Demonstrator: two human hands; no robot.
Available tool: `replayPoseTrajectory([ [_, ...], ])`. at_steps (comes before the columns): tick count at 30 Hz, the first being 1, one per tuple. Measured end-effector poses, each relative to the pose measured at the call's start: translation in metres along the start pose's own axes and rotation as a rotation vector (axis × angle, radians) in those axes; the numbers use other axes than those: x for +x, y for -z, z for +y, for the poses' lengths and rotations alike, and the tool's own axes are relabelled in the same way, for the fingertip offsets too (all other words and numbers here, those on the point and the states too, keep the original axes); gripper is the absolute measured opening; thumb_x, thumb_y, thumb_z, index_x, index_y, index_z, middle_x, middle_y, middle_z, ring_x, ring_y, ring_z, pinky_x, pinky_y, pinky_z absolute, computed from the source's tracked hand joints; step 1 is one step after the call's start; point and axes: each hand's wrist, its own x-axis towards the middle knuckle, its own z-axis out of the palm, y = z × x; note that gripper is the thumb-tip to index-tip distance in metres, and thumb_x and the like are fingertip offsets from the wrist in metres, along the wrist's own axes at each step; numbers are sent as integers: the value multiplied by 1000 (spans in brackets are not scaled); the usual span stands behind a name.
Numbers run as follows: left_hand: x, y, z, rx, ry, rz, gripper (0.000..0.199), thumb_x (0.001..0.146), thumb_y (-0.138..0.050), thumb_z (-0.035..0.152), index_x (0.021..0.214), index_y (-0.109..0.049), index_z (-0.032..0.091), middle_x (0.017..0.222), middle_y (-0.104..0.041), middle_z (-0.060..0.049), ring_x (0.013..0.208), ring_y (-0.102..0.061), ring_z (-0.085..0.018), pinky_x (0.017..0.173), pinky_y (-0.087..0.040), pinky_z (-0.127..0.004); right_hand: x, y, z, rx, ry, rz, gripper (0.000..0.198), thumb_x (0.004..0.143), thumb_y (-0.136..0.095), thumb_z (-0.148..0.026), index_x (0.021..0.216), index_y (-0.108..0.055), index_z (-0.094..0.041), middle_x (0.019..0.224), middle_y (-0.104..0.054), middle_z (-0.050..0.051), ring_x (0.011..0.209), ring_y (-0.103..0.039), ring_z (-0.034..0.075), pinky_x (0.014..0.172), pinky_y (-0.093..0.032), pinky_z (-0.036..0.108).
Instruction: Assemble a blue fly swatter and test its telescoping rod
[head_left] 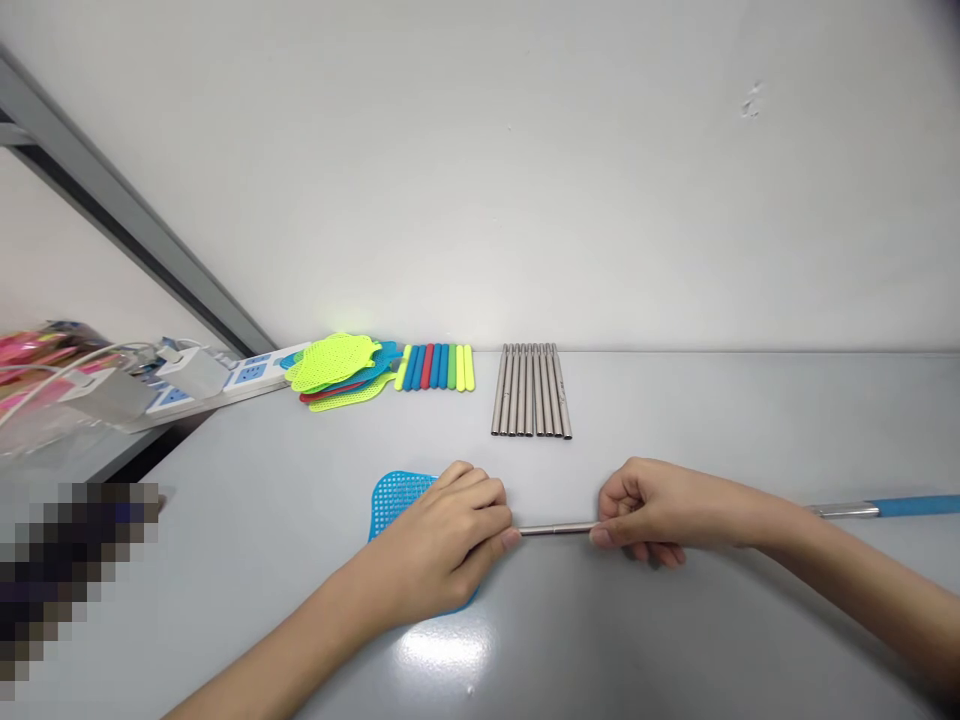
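Note:
A telescopic fly swatter lies across the table, its blue mesh head point(401, 497) at the left and its blue handle point(919, 506) at the right edge. My left hand point(461, 530) is closed over the neck, where the head meets the thin metal rod point(556, 529), and covers much of the mesh. To the right, my right hand point(637, 515) pinches the same rod between thumb and fingers. Part of the rod beyond is hidden behind my right hand and forearm; its thicker metal section point(846, 511) shows again beside the handle.
Behind my hands lie a row of metal rods point(531, 395), several coloured handles point(435, 368) and a pile of swatter heads point(337, 368). A power strip point(251, 372) with plugged-in adapters and cables stands at the left. A white wall point(562, 180) bounds the table's back.

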Motion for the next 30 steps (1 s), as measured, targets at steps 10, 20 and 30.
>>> replayPoseTrajectory([
  [10,1,5,-6,12,33,4,21,86,-38,26,73,-52,17,83,-49,-2,79,-41,-15,79,-29,-33,4,4,3,51,31,-3,36,67,-58,-49,67,-55,-14,53,-51,-2,40,-46,6,38,-34,17],
  [20,0,5,0,73,25,-52,26,86,-33,19,63,-42,16,63,-43,2,67,-37,-13,79,-23,-35,-3,-1,-1,-42,89,12,35,74,-51,-47,61,-53,-14,53,-42,-3,43,-36,6,41,-27,19],
  [30,-3,-5,6,51,12,-50,23,85,-35,16,63,-42,15,64,-43,1,66,-34,-13,73,-24,-34,-4,-14,-4,42,43,-51,35,78,-45,-42,57,-45,-15,54,-37,-4,47,-28,6,44,-22,20],
])
